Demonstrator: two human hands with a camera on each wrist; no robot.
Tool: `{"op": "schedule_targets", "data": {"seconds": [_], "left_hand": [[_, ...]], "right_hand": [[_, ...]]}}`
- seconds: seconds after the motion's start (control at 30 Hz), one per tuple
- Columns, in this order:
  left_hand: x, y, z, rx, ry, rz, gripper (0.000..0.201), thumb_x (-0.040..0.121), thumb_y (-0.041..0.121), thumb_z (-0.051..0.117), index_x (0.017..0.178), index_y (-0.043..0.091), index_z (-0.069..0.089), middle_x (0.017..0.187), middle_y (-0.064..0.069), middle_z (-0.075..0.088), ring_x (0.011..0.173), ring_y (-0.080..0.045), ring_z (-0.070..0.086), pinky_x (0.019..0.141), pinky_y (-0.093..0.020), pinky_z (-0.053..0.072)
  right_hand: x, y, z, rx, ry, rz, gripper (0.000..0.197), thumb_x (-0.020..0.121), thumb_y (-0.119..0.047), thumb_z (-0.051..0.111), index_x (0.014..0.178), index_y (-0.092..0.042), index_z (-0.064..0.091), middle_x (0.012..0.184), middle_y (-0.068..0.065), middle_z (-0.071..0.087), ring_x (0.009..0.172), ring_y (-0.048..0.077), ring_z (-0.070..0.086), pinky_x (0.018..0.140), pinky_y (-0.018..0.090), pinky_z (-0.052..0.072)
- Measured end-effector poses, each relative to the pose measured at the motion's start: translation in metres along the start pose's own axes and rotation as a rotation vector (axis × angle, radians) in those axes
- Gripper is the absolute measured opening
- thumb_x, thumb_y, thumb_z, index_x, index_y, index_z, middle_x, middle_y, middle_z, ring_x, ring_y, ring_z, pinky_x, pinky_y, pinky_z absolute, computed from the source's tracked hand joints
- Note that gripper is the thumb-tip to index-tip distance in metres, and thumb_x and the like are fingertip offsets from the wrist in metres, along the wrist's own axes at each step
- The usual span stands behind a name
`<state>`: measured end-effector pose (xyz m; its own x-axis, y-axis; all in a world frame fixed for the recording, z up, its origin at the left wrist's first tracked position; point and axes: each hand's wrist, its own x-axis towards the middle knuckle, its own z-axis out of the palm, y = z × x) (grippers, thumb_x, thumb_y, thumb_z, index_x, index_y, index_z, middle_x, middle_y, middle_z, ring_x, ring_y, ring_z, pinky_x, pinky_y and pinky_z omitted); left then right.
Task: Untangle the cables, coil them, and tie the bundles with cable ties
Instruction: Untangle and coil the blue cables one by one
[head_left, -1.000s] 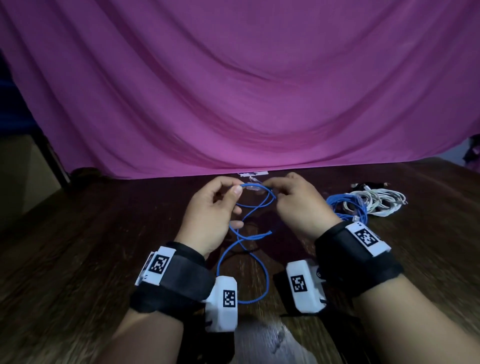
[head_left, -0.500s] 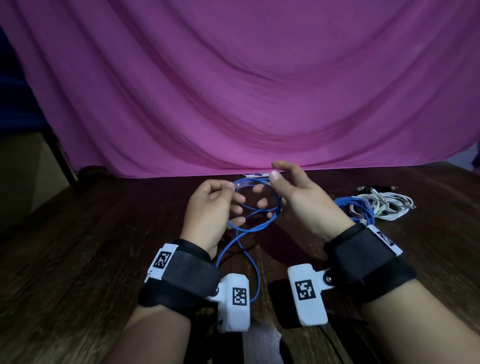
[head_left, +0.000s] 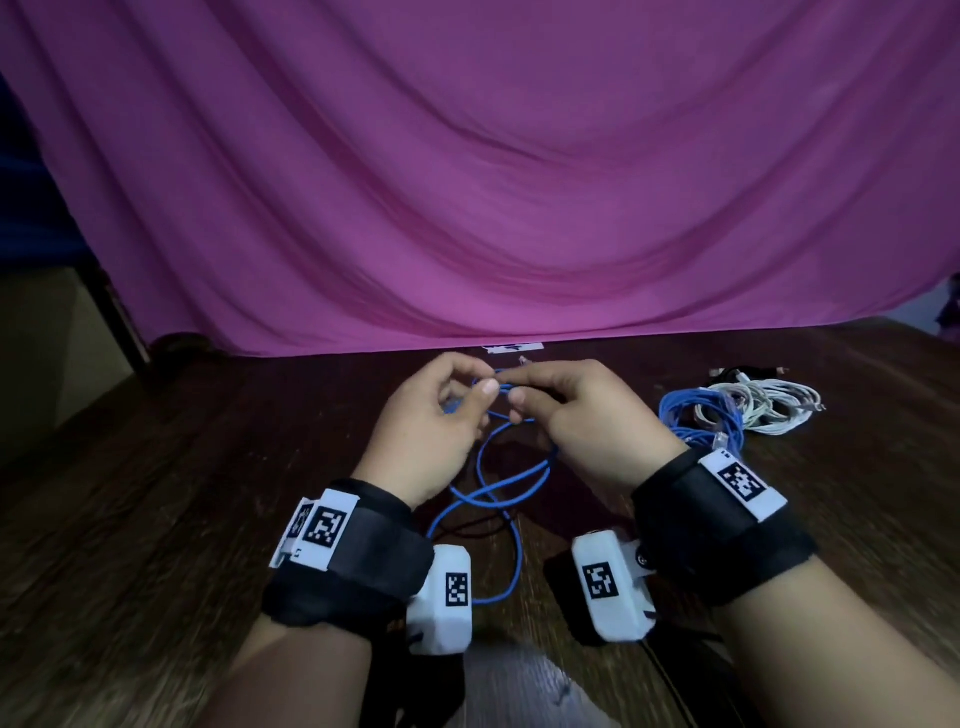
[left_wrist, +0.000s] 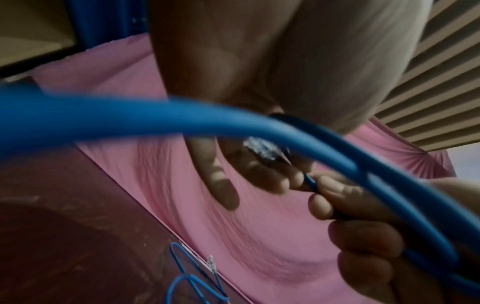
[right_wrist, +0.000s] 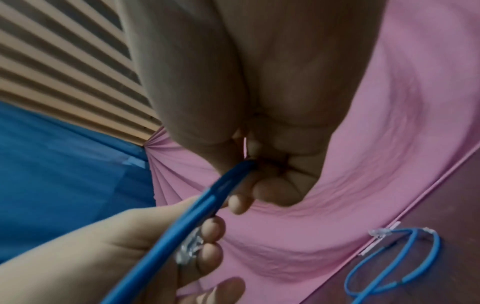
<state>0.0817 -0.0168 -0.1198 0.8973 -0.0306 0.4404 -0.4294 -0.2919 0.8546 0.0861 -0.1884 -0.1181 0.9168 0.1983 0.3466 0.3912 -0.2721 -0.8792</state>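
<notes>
Fingers of my left hand (head_left: 436, 415) and my right hand (head_left: 576, 410) pinch the blue cable (head_left: 511, 483) at mid-frame in the head view, both hands curled round it and nearly touching. Its clear plug (right_wrist: 188, 250) lies in my left palm. Below my hands the cable hangs in loops onto the wooden table (head_left: 156, 519). At right of frame lie a coiled blue bundle (head_left: 698, 421) and white cables (head_left: 763, 402), touching. Pink cloth (head_left: 467, 182) fills the upper frame.

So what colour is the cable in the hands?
Blue cable, clearest in the head view.
</notes>
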Motion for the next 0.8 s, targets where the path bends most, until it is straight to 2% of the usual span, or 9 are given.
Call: {"op": "schedule_targets", "data": {"seconds": [0.03, 0.13, 0.2, 0.3, 0.37, 0.5, 0.6, 0.7, 0.8], "left_hand": [[0.002, -0.003, -0.003, 0.069, 0.05, 0.031, 0.006, 0.097, 0.024, 0.066, 0.093, 0.028, 0.068, 0.072, 0.005, 0.069, 0.066, -0.008, 0.061, 0.072, -0.032, 0.051], [0.006, -0.005, -0.009, 0.189, 0.207, 0.058, 0.013, 0.099, 0.031, 0.062, 0.089, 0.025, 0.068, 0.072, 0.008, 0.065, 0.063, -0.005, 0.055, 0.068, -0.029, 0.052], [0.007, -0.001, -0.008, 0.042, 0.206, -0.034, 0.02, 0.1, 0.033, 0.06, 0.089, 0.019, 0.069, 0.075, 0.002, 0.063, 0.067, -0.01, 0.056, 0.066, -0.038, 0.061], [0.006, 0.006, -0.008, -0.123, 0.204, -0.118, 0.025, 0.1, 0.032, 0.061, 0.08, 0.019, 0.064, 0.074, 0.005, 0.053, 0.069, -0.004, 0.054, 0.061, -0.028, 0.06], [0.007, 0.009, -0.009, -0.186, 0.273, -0.121, 0.024, 0.101, 0.03, 0.06, 0.081, 0.018, 0.062, 0.072, 0.006, 0.048, 0.06, 0.004, 0.052, 0.06, -0.025, 0.058], [0.009, 0.017, -0.008, -0.356, 0.444, -0.152, 0.026, 0.104, 0.028, 0.056, 0.081, 0.017, 0.058, 0.064, 0.002, 0.039, 0.055, -0.003, 0.043, 0.061, -0.024, 0.058], [0.01, 0.015, -0.017, -0.417, 0.437, -0.181, 0.026, 0.102, 0.025, 0.058, 0.077, 0.018, 0.057, 0.057, 0.006, 0.045, 0.051, -0.002, 0.046, 0.068, -0.03, 0.057], [0.01, 0.012, -0.03, -0.177, 0.342, -0.161, 0.02, 0.098, 0.018, 0.062, 0.079, 0.016, 0.067, 0.074, -0.002, 0.068, 0.07, -0.014, 0.063, 0.085, -0.044, 0.056], [0.005, 0.014, -0.036, 0.378, 0.256, 0.004, 0.022, 0.094, 0.032, 0.056, 0.091, 0.019, 0.074, 0.09, 0.0, 0.076, 0.094, -0.022, 0.069, 0.09, -0.043, 0.053]], "right_hand": [[-0.001, -0.001, 0.002, 0.017, -0.01, -0.005, 0.025, 0.092, -0.02, 0.069, 0.116, -0.026, 0.07, 0.081, -0.004, 0.072, 0.068, 0.014, 0.065, 0.071, 0.045, 0.057], [-0.002, -0.003, 0.007, 0.032, 0.011, -0.006, 0.029, 0.088, -0.014, 0.073, 0.108, -0.027, 0.057, 0.072, 0.0, 0.065, 0.063, 0.026, 0.06, 0.059, 0.041, 0.051], [-0.002, -0.004, 0.007, 0.063, 0.024, 0.021, 0.02, 0.09, -0.01, 0.072, 0.099, -0.021, 0.058, 0.069, 0.002, 0.067, 0.061, 0.024, 0.06, 0.054, 0.035, 0.048], [-0.003, -0.009, 0.003, 0.121, 0.023, 0.078, 0.014, 0.092, -0.013, 0.074, 0.088, -0.016, 0.061, 0.066, 0.003, 0.066, 0.058, 0.018, 0.057, 0.051, 0.029, 0.043], [-0.007, -0.013, 0.003, 0.213, -0.029, 0.127, 0.013, 0.093, -0.014, 0.074, 0.09, -0.017, 0.061, 0.067, 0.002, 0.064, 0.062, 0.018, 0.06, 0.054, 0.029, 0.045], [-0.015, -0.024, 0.012, 0.434, -0.31, 0.198, 0.005, 0.099, -0.015, 0.065, 0.096, -0.016, 0.061, 0.084, 0.003, 0.073, 0.084, 0.021, 0.07, 0.072, 0.033, 0.056], [-0.013, -0.027, 0.011, 0.492, -0.194, 0.194, 0.007, 0.102, -0.015, 0.06, 0.097, -0.01, 0.06, 0.074, 0.005, 0.067, 0.071, 0.023, 0.07, 0.073, 0.036, 0.057], [-0.009, -0.025, 0.001, 0.418, -0.02, 0.164, 0.012, 0.102, -0.015, 0.061, 0.093, -0.008, 0.061, 0.065, 0.005, 0.048, 0.049, 0.016, 0.056, 0.056, 0.034, 0.058], [-0.01, -0.021, 0.0, 0.168, -0.012, 0.1, 0.023, 0.101, -0.019, 0.064, 0.079, -0.014, 0.058, 0.061, 0.008, 0.042, 0.039, 0.015, 0.043, 0.037, 0.023, 0.041]]}}
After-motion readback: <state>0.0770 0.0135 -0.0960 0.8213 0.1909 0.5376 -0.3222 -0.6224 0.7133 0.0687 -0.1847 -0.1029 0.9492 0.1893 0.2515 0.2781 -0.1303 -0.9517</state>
